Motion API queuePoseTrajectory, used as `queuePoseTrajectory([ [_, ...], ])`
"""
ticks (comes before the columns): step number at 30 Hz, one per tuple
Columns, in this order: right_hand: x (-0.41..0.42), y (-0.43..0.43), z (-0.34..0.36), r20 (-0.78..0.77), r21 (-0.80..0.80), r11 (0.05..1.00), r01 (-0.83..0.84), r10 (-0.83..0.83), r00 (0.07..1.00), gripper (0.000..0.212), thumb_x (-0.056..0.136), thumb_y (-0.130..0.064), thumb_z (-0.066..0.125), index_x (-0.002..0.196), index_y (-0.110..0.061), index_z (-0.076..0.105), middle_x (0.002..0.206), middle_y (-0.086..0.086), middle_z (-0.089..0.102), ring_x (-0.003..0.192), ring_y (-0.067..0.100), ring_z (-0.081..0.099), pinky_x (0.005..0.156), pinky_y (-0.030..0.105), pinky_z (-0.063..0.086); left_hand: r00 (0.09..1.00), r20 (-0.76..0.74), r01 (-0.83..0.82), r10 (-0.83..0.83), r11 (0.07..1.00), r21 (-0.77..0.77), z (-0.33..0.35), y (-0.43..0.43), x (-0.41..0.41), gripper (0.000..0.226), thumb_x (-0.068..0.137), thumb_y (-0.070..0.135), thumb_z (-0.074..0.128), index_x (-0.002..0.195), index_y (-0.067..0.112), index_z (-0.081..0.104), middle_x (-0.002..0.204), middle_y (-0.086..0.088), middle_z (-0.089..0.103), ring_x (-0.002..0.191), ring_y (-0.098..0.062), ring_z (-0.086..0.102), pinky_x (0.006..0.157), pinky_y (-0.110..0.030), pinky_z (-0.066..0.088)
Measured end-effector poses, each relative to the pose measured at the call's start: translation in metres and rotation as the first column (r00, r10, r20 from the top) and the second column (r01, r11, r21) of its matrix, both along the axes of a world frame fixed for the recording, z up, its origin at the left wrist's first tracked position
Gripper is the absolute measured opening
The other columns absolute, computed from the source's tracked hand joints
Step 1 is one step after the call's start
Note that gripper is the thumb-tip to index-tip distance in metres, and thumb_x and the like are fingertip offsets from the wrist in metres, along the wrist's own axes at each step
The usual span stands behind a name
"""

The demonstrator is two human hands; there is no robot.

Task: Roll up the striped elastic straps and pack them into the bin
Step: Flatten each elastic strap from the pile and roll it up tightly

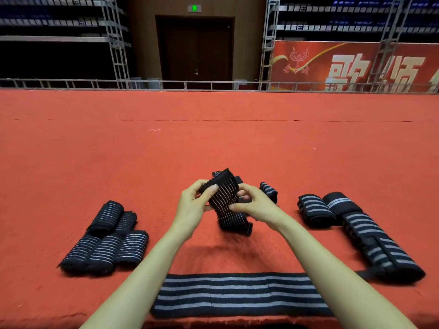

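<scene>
Carpet: a wide red carpeted surface point(213, 143) is spread across the whole middle of the view, and every strap is laid on it or held above it.
Banner: a red banner with large pale characters point(356, 65) is seen beyond the far right edge of the carpet.
Door: a dark brown double door point(194, 48) is set in the back wall, centre.
Flat strap: a broad black elastic strap with grey stripes point(232, 295) is laid out flat at the near edge, partly crossed by both forearms.
Long straps: unrolled black straps with wide grey stripes point(380, 245) are stacked at the right, running towards the near right.
Rolled cluster: five rolled black straps with thin pale stripes point(107, 238) are packed touching one another at the left.
Right rolls: two rolled wide-striped straps point(316, 210) are placed side by side at the far end of the long straps.
Held strap: a black strap with thin pale stripes point(225, 200) is held up above the carpet, centre, its lower end hanging loose.
Left hand point(192, 205): the upper left edge of the held strap is pinched between thumb and fingers.
Right hand point(256, 203): the right edge of the held strap is gripped by curled fingers.
Small roll: a short rolled striped strap point(269, 191) is seen just beyond the right hand.
</scene>
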State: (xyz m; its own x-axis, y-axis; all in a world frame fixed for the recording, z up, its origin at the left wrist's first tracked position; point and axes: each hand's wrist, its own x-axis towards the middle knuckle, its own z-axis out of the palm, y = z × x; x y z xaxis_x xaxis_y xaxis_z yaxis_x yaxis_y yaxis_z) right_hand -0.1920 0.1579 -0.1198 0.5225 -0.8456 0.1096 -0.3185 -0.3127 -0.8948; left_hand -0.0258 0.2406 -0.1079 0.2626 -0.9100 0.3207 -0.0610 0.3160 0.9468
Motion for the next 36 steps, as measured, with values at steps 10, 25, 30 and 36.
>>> queuePoseTrajectory([
  [10,-0.026,-0.01,-0.032,-0.204,-0.069,0.993,0.093,-0.105,0.973,0.017,0.079,-0.015,0.075,0.076,-0.02,0.059,0.08,-0.008,0.063,0.078,0.006,0.056,0.075,0.029,0.041,0.933,-0.155,-0.325,0.324,0.945,0.023,-0.005,-0.007,0.04,0.014,0.094,0.017,0.056,0.079,0.017,0.056,0.08,0.001,0.057,0.075,-0.011,0.058,0.068,-0.034,0.057],
  [25,-0.077,-0.013,-0.044,-0.673,-0.48,0.877,0.002,-0.37,0.64,0.026,0.088,-0.03,0.06,0.112,-0.023,0.058,0.118,0.002,0.063,0.112,0.024,0.055,0.087,0.036,0.044,0.577,0.809,-0.537,0.116,0.8,0.269,-0.093,0.02,0.049,0.037,0.091,0.011,0.053,0.121,0.009,0.032,0.109,-0.018,0.06,0.097,-0.039,0.059,0.076,-0.041,0.043],
  [30,-0.101,-0.016,-0.03,-0.6,-0.494,0.858,0.14,-0.453,0.659,0.023,0.09,-0.032,0.061,0.11,-0.022,0.061,0.11,0.001,0.068,0.106,0.023,0.06,0.087,0.035,0.043,0.573,0.807,-0.549,0.144,0.799,0.247,-0.085,0.021,0.051,0.036,0.089,0.008,0.056,0.117,0.008,0.033,0.107,-0.02,0.059,0.097,-0.04,0.058,0.075,-0.041,0.04],
  [36,-0.119,-0.018,-0.021,-0.601,-0.354,0.911,0.211,-0.395,0.695,0.03,0.08,-0.038,0.073,0.103,-0.025,0.06,0.094,-0.002,0.062,0.097,0.021,0.058,0.079,0.035,0.046,0.504,0.861,-0.511,-0.066,0.781,0.359,-0.082,0.025,0.058,0.034,0.088,0.009,0.054,0.117,0.011,0.036,0.104,-0.015,0.061,0.096,-0.035,0.059,0.074,-0.038,0.043],
])
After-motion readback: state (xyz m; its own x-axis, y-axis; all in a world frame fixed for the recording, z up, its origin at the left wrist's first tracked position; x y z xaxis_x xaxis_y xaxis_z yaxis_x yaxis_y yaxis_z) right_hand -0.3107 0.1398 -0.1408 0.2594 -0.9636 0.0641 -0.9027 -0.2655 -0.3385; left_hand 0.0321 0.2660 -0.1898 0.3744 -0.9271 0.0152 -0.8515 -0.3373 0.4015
